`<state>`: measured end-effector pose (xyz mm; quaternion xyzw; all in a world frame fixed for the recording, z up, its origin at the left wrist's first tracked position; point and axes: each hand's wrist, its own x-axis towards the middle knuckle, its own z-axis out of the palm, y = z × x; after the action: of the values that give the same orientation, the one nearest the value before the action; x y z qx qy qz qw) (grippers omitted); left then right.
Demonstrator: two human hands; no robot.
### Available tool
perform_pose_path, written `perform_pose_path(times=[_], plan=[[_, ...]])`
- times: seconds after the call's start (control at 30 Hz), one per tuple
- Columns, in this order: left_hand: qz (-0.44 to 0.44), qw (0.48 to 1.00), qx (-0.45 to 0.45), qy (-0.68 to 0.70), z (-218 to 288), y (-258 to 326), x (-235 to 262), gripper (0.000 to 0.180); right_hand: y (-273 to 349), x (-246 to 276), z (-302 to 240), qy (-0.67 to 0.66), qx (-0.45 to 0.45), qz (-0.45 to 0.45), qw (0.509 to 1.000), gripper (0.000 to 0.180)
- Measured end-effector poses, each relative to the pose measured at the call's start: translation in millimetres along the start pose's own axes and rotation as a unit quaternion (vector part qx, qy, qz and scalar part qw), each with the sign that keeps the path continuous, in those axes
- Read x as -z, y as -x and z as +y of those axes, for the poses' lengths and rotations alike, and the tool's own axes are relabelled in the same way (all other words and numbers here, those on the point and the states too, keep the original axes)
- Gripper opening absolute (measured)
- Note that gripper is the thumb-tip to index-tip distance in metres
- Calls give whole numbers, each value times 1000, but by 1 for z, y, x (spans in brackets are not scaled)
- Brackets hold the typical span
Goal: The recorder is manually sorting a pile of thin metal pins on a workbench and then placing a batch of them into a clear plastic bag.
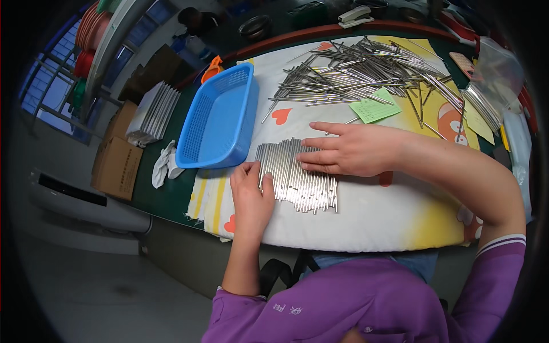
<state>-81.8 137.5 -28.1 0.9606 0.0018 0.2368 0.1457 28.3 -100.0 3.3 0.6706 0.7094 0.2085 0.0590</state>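
Observation:
A row of thin metal rods (294, 180) lies side by side on the cloth in front of me, their near ends uneven. My left hand (251, 197) rests against the row's left edge, fingers bent and thumb apart on top of the rods. Over the upper right part of the row, my right hand (360, 150) lies flat with its fingers spread, hiding some rods. A large loose pile of similar rods (354, 71) is heaped crosswise at the far side. On the pile's near edge sits a green paper slip (375, 106) with writing.
An empty-looking blue plastic basket (220, 114) stands left of the row. Further left are a white crumpled cloth (166, 164), stacked white packs (153, 114) and a cardboard box (118, 166). Clear plastic bags (498, 71) lie at the far right, a stapler (355, 17) at the back.

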Motion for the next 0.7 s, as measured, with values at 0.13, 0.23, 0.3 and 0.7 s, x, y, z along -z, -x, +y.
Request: perform_pose_path(times=[0.13, 0.23, 0.3, 0.7], plan=[[-27, 994, -5, 106, 2, -3, -5, 29, -32, -18, 7, 20, 42, 35, 998, 47], [-27, 986, 12, 166, 8, 1, -1, 27, -57, -26, 7, 24, 44, 52, 997, 47], [-73, 965, 97, 233, 12, 4, 8, 34, -73, -36, 8, 11, 51, 57, 997, 45], [-36, 945, 74, 316, 4, 13, 0, 113, -105, -20, 6, -117, -22, -81, 990, 33]])
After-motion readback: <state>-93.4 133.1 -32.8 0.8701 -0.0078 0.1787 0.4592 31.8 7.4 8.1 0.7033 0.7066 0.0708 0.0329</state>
